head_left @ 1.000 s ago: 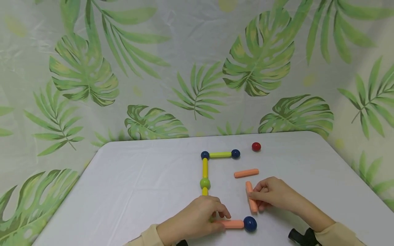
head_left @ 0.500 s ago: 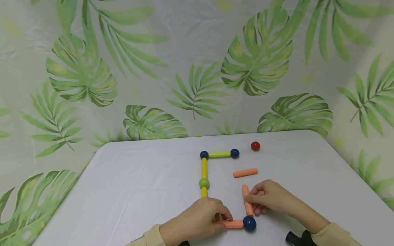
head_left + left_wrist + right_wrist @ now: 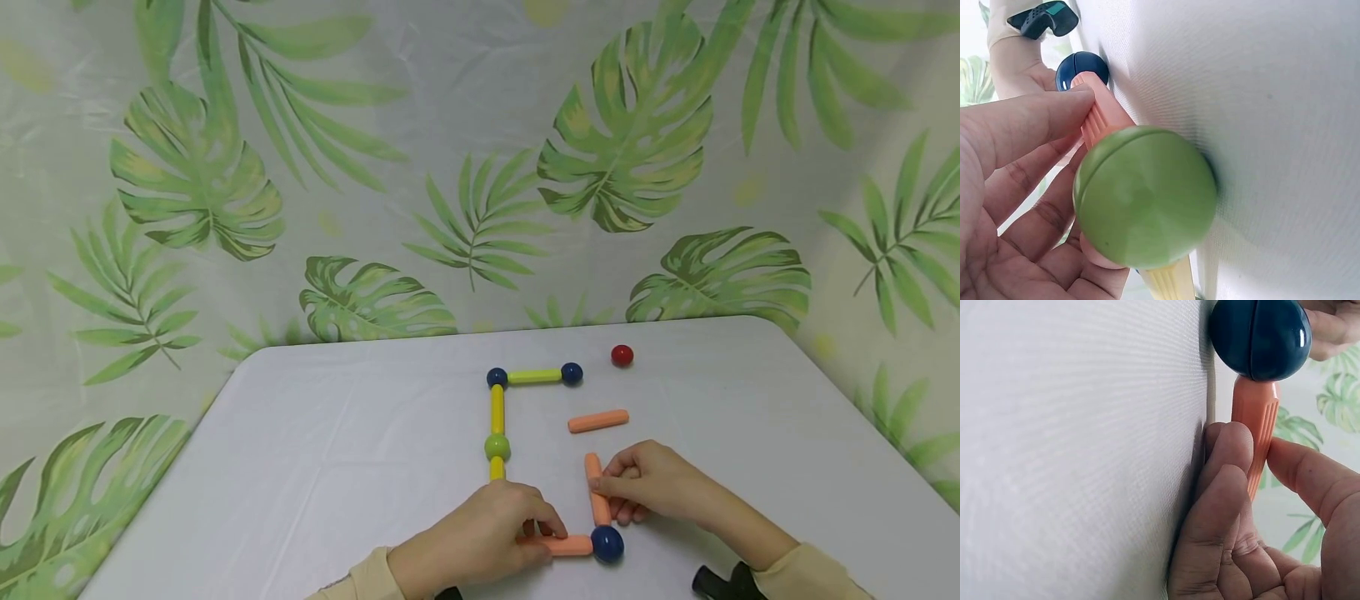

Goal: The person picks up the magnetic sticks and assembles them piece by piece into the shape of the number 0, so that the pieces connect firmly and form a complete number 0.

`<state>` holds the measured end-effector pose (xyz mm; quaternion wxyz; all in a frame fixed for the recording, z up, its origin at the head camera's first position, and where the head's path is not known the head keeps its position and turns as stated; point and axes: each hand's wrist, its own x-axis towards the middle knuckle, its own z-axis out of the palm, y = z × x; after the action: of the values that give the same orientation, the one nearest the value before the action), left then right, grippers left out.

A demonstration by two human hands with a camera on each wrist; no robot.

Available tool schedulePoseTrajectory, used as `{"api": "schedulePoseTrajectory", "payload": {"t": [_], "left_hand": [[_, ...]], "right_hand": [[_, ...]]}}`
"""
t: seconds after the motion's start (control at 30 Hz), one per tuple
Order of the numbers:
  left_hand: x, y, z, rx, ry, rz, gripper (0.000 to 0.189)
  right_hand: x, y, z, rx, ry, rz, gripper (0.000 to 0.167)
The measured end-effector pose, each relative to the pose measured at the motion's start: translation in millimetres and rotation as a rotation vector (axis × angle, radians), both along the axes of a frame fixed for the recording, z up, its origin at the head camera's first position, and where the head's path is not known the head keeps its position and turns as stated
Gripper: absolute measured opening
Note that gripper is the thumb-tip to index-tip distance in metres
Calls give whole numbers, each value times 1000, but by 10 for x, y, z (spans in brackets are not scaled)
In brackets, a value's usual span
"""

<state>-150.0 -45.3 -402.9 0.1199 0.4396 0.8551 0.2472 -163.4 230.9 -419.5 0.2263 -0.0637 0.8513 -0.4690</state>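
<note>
My left hand (image 3: 487, 529) pinches an orange ribbed stick (image 3: 567, 546) lying crosswise near the table's front. A dark blue ball (image 3: 607, 544) sits at that stick's right end. At its other end, a green ball (image 3: 1147, 197) shows large in the left wrist view, with a yellow stick (image 3: 1171, 281) joined to it; the head view hides this ball behind the hand. Between thumb and fingers, my right hand (image 3: 652, 483) holds a second orange stick (image 3: 1255, 409). Its near end meets the blue ball, and it points away from me, leaning slightly left.
Farther back, a yellow stick (image 3: 498, 408) links a light green ball (image 3: 497, 447) to a blue ball (image 3: 497, 378). From there a lime stick (image 3: 534, 377) runs to another blue ball (image 3: 572, 373). A loose orange stick (image 3: 597, 421) and a red ball (image 3: 622, 356) lie on the white table (image 3: 360, 433).
My right hand has brought its orange stick left and toward me until the near end meets the blue ball. My left hand keeps its grip in nearly the same place.
</note>
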Motion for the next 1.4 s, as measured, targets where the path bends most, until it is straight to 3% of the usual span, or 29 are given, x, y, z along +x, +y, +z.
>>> {"api": "schedulePoseTrajectory", "payload": {"t": [0.3, 0.47, 0.67, 0.9, 1.13, 1.4], "left_hand": [[-1, 1, 3, -11, 4, 7, 18], [-3, 12, 11, -24, 7, 2, 18], [-17, 70, 31, -44, 20, -7, 18], [-25, 227, 40, -30, 32, -18, 21], [-28, 361, 0, -12, 47, -58, 23], [-22, 434, -33, -49, 61, -62, 30]], "right_hand": [[-28, 23, 18, 18, 34, 23, 28], [-85, 90, 62, 70, 109, 28, 24], [-223, 187, 158, 201, 286, -4, 19], [-456, 277, 133, 317, 542, 0, 21], [-600, 283, 70, 374, 574, 48, 30], [-679, 283, 21, 382, 596, 94, 21]]}}
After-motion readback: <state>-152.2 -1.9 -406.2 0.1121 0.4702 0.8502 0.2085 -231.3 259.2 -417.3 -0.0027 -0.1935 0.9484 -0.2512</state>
